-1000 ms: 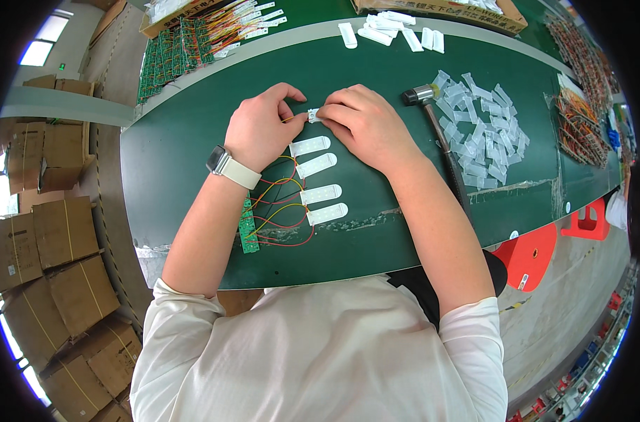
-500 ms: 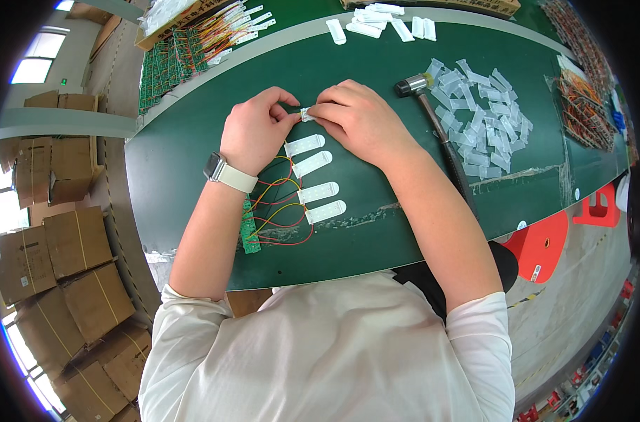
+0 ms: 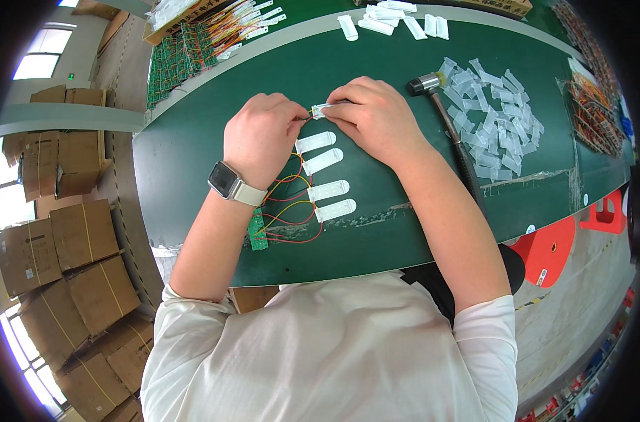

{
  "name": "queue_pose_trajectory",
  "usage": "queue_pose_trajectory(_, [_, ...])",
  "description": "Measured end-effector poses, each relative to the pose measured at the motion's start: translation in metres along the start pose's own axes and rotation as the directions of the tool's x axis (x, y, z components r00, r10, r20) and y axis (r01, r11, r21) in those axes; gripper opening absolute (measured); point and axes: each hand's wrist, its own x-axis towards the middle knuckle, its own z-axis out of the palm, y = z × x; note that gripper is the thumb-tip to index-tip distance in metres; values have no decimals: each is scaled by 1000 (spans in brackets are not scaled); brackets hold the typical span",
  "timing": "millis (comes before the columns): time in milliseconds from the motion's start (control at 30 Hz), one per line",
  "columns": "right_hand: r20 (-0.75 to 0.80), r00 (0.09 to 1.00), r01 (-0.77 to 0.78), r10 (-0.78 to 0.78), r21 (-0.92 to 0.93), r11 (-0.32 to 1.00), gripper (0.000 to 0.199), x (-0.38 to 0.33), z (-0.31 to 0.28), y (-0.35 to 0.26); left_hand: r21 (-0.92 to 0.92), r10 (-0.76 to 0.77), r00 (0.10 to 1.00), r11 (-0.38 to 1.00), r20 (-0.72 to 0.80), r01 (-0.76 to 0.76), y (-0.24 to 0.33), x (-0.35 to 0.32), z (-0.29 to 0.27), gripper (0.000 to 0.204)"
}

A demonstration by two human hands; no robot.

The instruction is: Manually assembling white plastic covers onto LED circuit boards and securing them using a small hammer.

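My right hand (image 3: 379, 118) pinches a small white strip (image 3: 320, 110), and its fingers cover most of the strip. My left hand (image 3: 262, 130), with a watch on the wrist, is closed in a pinch at the strip's left end, on thin wires (image 3: 308, 117) that show only in part. Just below, several white round-ended strips (image 3: 324, 162) lie in a column on the table. Red, yellow and black wires (image 3: 292, 205) run from them to a narrow green circuit board (image 3: 259, 231) beside my left forearm.
A hammer (image 3: 449, 126) lies right of my right hand, beside a pile of clear plastic pieces (image 3: 494, 116). White covers (image 3: 390, 19) sit at the table's far edge. Wired green boards (image 3: 186, 56) are stacked far left, wire bundles (image 3: 595, 116) far right. A red stool (image 3: 548, 250) stands nearby.
My left fingers, raised and spread before, have come down together into a pinch beside the strip. More of the strip shows between the hands. The whole view has shifted slightly.
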Motion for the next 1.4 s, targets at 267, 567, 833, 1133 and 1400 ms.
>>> queue_pose_trajectory(267, [4, 1000, 21, -21, -18, 1000, 6, 0, -4, -1, -24, -200, 968, 978, 152, 205, 3, 2, 0, 16])
queue_pose_trajectory(567, [40, 999, -9, 9, -6, 1000, 6, 1, -9, -2, -170, 57, 998, 984, -7, -57, -18, 9, 14, 24])
queue_pose_trajectory(833, [74, 991, -110, 108, 23, 994, 10, -3, -5, 4, -300, 84, 996, 951, 33, -70, -31, 15, 14, 30])
queue_pose_trajectory(1133, [83, 993, -80, 79, 12, 997, 8, 0, -11, 0, -195, 212, 977, 959, 7, -206, -35, 11, 23, 31])
queue_pose_trajectory(1400, [51, 999, 3, -1, -40, 999, 7, 0, -12, -1, -201, 254, 967, 948, 17, -246, -41, 10, 24, 34])
